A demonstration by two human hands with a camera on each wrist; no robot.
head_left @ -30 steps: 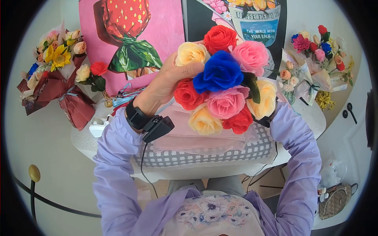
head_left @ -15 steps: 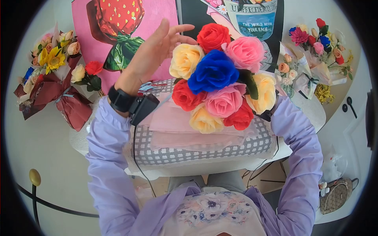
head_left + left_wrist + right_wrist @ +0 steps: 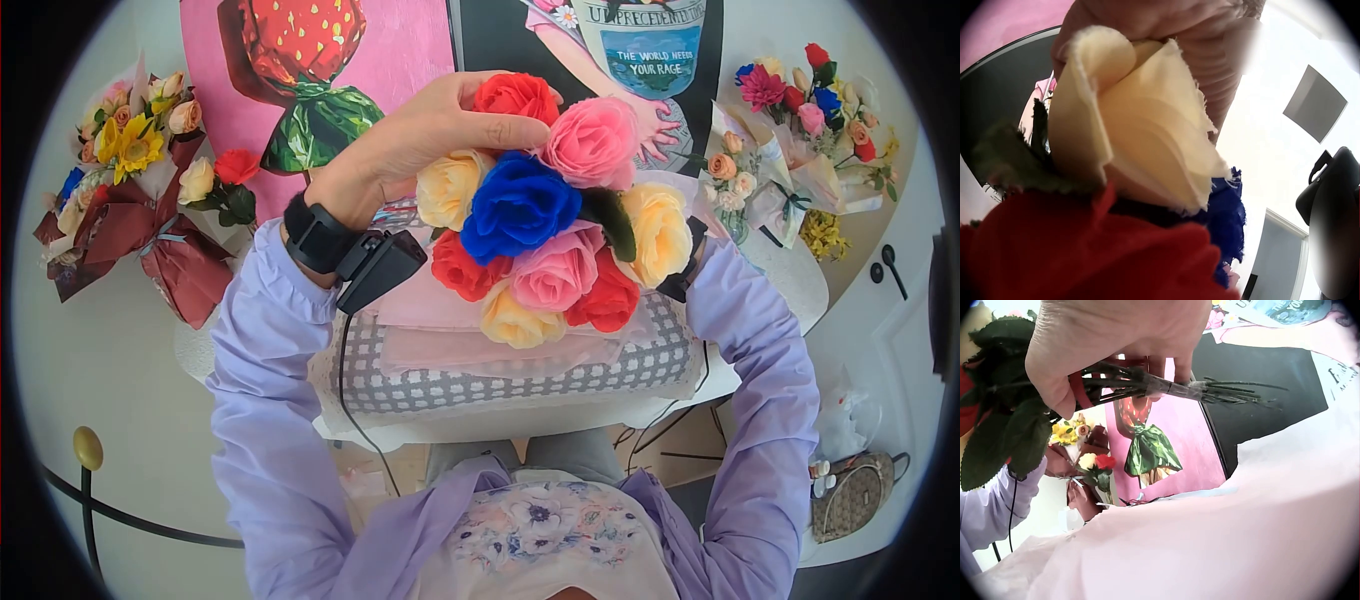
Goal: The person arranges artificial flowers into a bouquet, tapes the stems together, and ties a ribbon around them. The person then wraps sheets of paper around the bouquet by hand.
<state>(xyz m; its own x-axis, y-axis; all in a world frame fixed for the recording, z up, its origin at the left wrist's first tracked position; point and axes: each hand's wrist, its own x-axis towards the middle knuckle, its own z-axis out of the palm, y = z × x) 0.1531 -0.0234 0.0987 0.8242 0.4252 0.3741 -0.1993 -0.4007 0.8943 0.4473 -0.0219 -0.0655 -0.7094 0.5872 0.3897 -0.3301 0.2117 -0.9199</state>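
Observation:
A round bouquet of cloth roses, with a blue rose (image 3: 522, 205) at its middle, is held up over the table. Red, pink and cream roses surround the blue one. My left hand (image 3: 425, 140) is at the far side of the bouquet, its thumb and fingers around a red rose (image 3: 515, 98). Beside that hand sits a cream rose (image 3: 1141, 119), large in the left wrist view. Below the blooms my right hand (image 3: 1116, 337) grips the bundled green stems (image 3: 1172, 387), which have clear tape around them. In the head view the blooms hide this hand.
Pink wrapping sheets (image 3: 450, 350) lie on a grey-and-white checked cloth (image 3: 480, 390). Two paintings stand behind, one with a wrapped strawberry sweet (image 3: 305, 50). A burgundy-wrapped bouquet (image 3: 180, 255) stands at the left, other flowers (image 3: 800, 170) at the right.
My left hand came off the blooms, fingers spread, half a second ago and now holds the red rose at the back. The bouquet has shifted slightly left.

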